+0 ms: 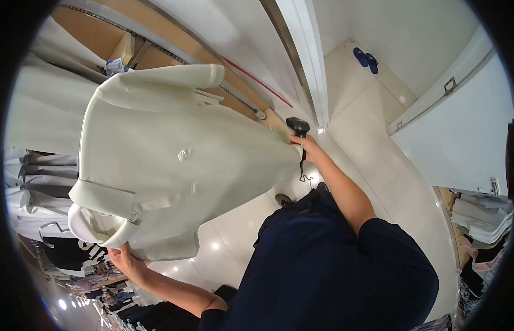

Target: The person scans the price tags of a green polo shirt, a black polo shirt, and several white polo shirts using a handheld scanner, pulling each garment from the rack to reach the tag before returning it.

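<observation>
Shirt (174,138), pale smooth fabric, stretched between both hands (124,262), collar folded.

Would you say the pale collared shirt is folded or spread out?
Spread out: the shirt stretches from the left hand to the right hand.

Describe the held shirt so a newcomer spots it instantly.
From the dark top at bottom, follow both bare arms. The pale polo shirt spans the left hand, at its collar, and the right hand, at its hem with a black device. Unlike the pale garments hanging behind it, it's spread out, small chest emblem showing.
</observation>
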Demonstrator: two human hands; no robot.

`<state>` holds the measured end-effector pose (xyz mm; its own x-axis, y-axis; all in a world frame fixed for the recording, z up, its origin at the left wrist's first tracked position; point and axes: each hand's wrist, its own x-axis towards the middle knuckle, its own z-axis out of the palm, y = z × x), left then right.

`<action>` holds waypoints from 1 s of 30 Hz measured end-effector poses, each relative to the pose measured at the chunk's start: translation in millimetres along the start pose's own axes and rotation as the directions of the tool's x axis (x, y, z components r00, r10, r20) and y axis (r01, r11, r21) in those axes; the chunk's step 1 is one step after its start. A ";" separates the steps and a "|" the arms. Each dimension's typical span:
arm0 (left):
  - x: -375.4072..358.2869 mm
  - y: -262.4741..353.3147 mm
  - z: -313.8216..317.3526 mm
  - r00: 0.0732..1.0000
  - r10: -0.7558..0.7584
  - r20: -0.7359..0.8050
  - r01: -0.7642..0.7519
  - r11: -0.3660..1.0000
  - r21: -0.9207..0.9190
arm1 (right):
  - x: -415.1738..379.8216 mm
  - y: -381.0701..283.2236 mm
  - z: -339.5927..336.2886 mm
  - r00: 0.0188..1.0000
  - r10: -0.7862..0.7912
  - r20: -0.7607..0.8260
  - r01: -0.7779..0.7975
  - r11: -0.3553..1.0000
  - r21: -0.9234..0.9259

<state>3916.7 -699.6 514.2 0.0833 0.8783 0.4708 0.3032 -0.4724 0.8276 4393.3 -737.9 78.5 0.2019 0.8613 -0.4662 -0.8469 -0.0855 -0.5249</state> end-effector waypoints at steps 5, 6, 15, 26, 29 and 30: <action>-10.8 -3.1 -32.2 0.999 -0.022 -0.024 0.022 1.000 -0.005 | -16.2 48.6 -17.7 0.983 0.153 -0.098 -0.163 0.981 -0.105; -12.3 -3.2 -38.5 0.999 -0.025 -0.032 0.024 1.000 -0.009 | -20.6 57.3 -17.5 0.982 0.158 -0.107 -0.170 0.979 -0.113; -28.0 -4.1 -122.9 0.997 -0.026 -0.069 0.024 0.999 -0.026 | -27.1 138.1 19.9 0.964 0.250 0.092 -0.252 0.968 0.011; -83.6 -34.3 -270.3 0.986 -0.099 -0.133 0.111 0.991 0.081 | -67.6 198.1 115.3 0.912 0.144 0.385 -0.256 0.932 0.257; -97.3 -53.0 -292.4 0.978 -0.148 -0.146 0.162 0.983 0.085 | -50.7 222.0 106.7 0.923 -0.035 0.384 -0.027 0.988 0.155; -101.2 -60.8 -297.8 0.979 -0.164 -0.121 0.173 0.983 0.065 | -67.0 214.0 115.5 0.969 -0.046 0.242 0.036 0.998 0.045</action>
<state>3607.2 -781.7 507.3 -0.0835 0.9283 0.3623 0.3737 -0.3079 0.8750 4141.7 -756.0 79.7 0.1155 0.9599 -0.2555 -0.8604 -0.0318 -0.5086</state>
